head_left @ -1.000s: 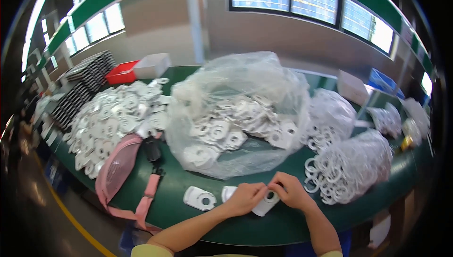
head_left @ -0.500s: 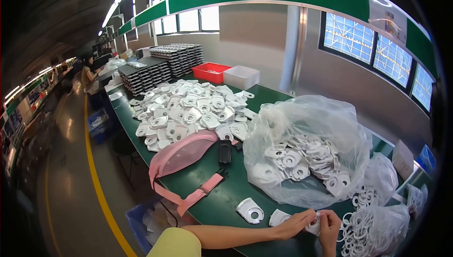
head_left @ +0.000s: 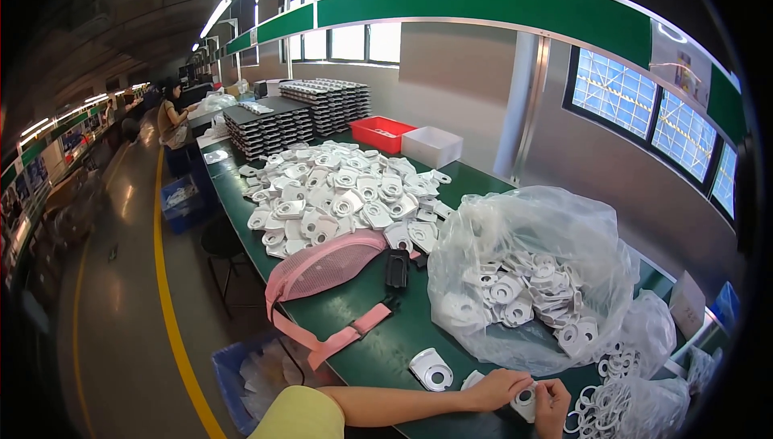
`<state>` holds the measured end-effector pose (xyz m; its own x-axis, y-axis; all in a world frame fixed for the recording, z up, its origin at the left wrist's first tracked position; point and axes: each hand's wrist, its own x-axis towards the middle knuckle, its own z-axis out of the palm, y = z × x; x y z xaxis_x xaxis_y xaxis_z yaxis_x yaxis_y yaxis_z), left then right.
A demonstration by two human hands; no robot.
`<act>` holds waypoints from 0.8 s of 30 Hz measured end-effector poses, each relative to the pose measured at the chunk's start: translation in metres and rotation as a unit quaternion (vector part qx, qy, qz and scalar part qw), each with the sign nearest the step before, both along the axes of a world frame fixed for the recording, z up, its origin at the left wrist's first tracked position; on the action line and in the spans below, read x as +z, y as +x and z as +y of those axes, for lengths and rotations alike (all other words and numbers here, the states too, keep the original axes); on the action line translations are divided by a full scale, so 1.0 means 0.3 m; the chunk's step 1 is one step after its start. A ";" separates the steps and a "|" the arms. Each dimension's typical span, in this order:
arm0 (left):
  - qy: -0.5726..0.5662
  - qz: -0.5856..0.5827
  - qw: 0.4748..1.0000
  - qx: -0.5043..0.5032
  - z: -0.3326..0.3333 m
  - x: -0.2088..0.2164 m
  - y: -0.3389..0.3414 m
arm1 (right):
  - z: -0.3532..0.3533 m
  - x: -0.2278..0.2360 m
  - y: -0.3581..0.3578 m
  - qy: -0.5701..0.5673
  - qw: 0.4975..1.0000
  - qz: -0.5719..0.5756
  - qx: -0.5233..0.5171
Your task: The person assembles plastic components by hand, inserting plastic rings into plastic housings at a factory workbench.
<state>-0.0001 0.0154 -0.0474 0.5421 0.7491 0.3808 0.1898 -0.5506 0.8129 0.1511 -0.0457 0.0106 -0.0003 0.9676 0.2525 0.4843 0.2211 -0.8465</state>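
Observation:
Near the front edge of the bench, my left hand (head_left: 498, 391) and my right hand (head_left: 552, 408) are closed on a flat white plastic piece with a round hole (head_left: 526, 403). The left fingertips pinch its upper edge, while the right fingers grip its right side. Partly hidden behind my left hand lies another white piece (head_left: 472, 378). A third white piece (head_left: 431, 370) rests flat on the green bench to the left. Loose white rings (head_left: 600, 413) lie just right of my right hand, beside and in clear bags.
A large clear bag (head_left: 555, 209) of white pieces stands beyond my hands. Farther back are a heap of similar pieces (head_left: 338, 193), a pink mesh bag (head_left: 322, 271), stacked trays (head_left: 266, 133), a red bin (head_left: 382, 134) and a white bin (head_left: 432, 147). A person (head_left: 171, 117) sits far left.
The view has shifted, so most of the scene sits lower and farther right. My hands have moved left with the white piece, and its holed face shows more.

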 end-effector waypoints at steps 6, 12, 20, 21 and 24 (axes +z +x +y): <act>-0.126 -0.095 0.988 -0.001 -0.079 0.092 0.007 | 0.025 -0.066 0.006 -0.031 0.954 0.290 -0.072; -0.059 -0.054 0.997 -0.014 -0.093 0.096 0.004 | 0.025 -0.105 0.034 -0.054 0.942 0.309 -0.118; -0.024 0.000 1.000 -0.013 0.012 0.070 -0.049 | 0.024 -0.003 -0.013 -0.049 0.974 0.220 -0.031; -0.023 -0.007 1.000 -0.018 0.028 0.086 -0.071 | 0.037 -0.034 0.018 -0.059 0.988 0.137 -0.048; -0.053 -0.010 0.998 0.012 0.159 0.172 -0.203 | 0.054 -0.105 0.063 0.042 0.994 0.027 -0.097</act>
<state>-0.0611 0.0631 0.0041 0.5168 0.7984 0.3091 0.1847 -0.4566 0.8703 0.1700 -0.0295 -0.0208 0.2005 0.9239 0.3260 0.4784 0.1981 -0.8555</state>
